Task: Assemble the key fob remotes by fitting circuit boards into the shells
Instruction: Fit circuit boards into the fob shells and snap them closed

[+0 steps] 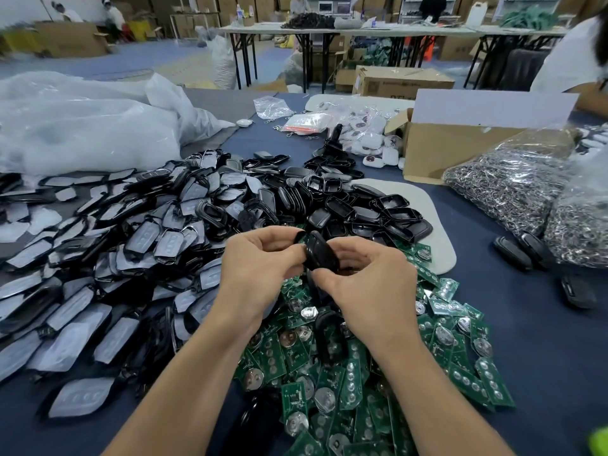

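Hands, two, bare: left hand point(263, 268) and right hand point(365, 291) both gripped one glossy black oval plastic key fob shell point(320, 253), pinched between thumbs and fingertips, raised just above the near heap of green rectangular circuit boards point(358, 390) with round silver contacts. Beyond the hands lay a mound of empty black plastic shell halves point(332, 199); to the left, a spread of black fob fronts faced with pale protective film point(138, 238). On the right of the dark blue cloth-covered table point(533, 340) sat clear bags of silver metal key rings point(513, 185), beside an open brown cardboard box point(437, 149).
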`<state>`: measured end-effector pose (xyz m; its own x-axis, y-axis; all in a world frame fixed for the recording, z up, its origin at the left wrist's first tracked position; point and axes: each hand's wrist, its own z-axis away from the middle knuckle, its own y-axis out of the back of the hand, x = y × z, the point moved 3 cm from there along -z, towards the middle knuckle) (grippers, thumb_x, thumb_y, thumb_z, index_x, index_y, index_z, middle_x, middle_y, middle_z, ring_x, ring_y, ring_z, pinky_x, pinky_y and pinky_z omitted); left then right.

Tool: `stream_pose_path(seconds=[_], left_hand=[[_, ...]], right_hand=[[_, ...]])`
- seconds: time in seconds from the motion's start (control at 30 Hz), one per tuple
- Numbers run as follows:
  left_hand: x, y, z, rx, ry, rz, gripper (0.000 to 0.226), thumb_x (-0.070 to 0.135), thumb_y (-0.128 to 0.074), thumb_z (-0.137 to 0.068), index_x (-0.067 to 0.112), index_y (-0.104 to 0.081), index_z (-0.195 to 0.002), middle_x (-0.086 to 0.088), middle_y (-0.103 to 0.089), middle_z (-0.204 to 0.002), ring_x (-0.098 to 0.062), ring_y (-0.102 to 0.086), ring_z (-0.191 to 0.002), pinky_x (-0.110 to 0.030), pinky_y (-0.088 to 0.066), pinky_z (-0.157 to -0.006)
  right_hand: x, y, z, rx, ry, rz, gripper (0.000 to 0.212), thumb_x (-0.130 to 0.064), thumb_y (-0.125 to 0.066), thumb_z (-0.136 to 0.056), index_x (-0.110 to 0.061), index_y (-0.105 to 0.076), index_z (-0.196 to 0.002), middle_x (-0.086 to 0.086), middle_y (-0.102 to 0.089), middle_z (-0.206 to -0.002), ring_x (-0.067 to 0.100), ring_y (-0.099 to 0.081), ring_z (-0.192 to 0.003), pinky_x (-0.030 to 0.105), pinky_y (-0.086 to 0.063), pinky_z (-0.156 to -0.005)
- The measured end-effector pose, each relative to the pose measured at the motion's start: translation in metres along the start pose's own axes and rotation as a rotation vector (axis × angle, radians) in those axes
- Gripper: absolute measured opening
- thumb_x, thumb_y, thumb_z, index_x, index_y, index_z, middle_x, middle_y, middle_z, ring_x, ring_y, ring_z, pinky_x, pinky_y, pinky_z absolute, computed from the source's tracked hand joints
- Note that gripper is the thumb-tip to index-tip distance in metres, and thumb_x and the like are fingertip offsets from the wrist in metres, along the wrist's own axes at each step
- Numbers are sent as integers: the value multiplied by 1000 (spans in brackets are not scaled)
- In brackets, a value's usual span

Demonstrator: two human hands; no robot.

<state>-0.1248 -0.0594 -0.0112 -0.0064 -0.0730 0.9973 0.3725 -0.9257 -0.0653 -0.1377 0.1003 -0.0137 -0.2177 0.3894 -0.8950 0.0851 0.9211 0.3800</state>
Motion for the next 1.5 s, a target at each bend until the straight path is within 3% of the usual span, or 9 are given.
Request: stream_pose_path(seconds=[0.23,0.53,0.67,0.87,0.93,1.1,1.23,1.37,1.5], left_hand=[[-7,0,-3,84,-50,-143,25,7,-85,-85,29,-82,-96,3,-81,-84,-15,-80,-75,-27,-64,-68],[2,-5,1,-167,25,68,27,1,-79,-86,26,-87,-88,-8,-82,-90,-15,-78,-75,-23,-61,-65],[1,-2,1,-196,15,58,31,-5,-73,-90,22,-84,-101,-10,-81,-96,-21,-79,-83,-25,-62,-69],[-1,-1,-1,-179,-2,68,36,-7,-75,-89,26,-86,-96,-9,-82,-96,-24,-80,-83,-24,-62,-69],[-1,-1,-1,-174,-2,75,32,-5,-76,-88,25,-85,-98,-9,-82,-96,-23,-80,-84,-24,-62,-70],[0,0,-1,-194,-13,30,27,3,-78,-89,28,-86,-98,-8,-82,-98,-21,-79,-89,-23,-62,-72],[0,-1,-1,-302,15,29,26,14,-76,-93,37,-84,-103,-3,-81,-108,-19,-77,-102,-26,-62,-77],[0,-4,2,-395,-5,-7,27,20,-78,-87,36,-83,-108,-2,-81,-111,-21,-77,-106,-29,-62,-84],[1,-1,1,-357,28,64,23,20,-82,-82,20,-84,-106,-9,-81,-105,-19,-79,-95,-24,-61,-74]], right_hand=[[1,-1,1,-13,-10,-29,39,-17,-93,-68,-30,-83,-104,-18,-78,-89,-8,-71,-85,14,-57,-82],[2,3,-2,-36,-18,-65,38,-16,-90,-72,-34,-82,-104,-20,-78,-95,-8,-71,-94,20,-59,-90],[3,4,-5,-54,-13,-63,38,-11,-89,-72,-33,-83,-103,-20,-78,-93,-10,-70,-92,17,-58,-89],[5,7,-6,-66,6,-46,37,-10,-89,-72,-30,-83,-103,-19,-78,-92,-12,-69,-90,7,-53,-86],[5,8,-7,-67,11,-51,38,-10,-90,-71,-30,-83,-102,-20,-78,-90,-13,-69,-89,3,-50,-83],[3,9,-7,-97,31,-109,37,-12,-90,-69,-37,-83,-94,-25,-77,-83,-7,-72,-85,10,-55,-82],[4,9,-8,-147,37,-205,41,-13,-89,-69,-46,-80,-92,-22,-77,-82,-5,-74,-84,6,-52,-78],[7,8,-9,-194,6,-277,34,-16,-92,-71,-39,-82,-95,-14,-80,-86,5,-77,-86,19,-59,-79],[10,4,-9,-290,-97,-479,31,-2,-85,-78,-24,-84,-100,2,-82,-93,21,-79,-91,31,-63,-78]])
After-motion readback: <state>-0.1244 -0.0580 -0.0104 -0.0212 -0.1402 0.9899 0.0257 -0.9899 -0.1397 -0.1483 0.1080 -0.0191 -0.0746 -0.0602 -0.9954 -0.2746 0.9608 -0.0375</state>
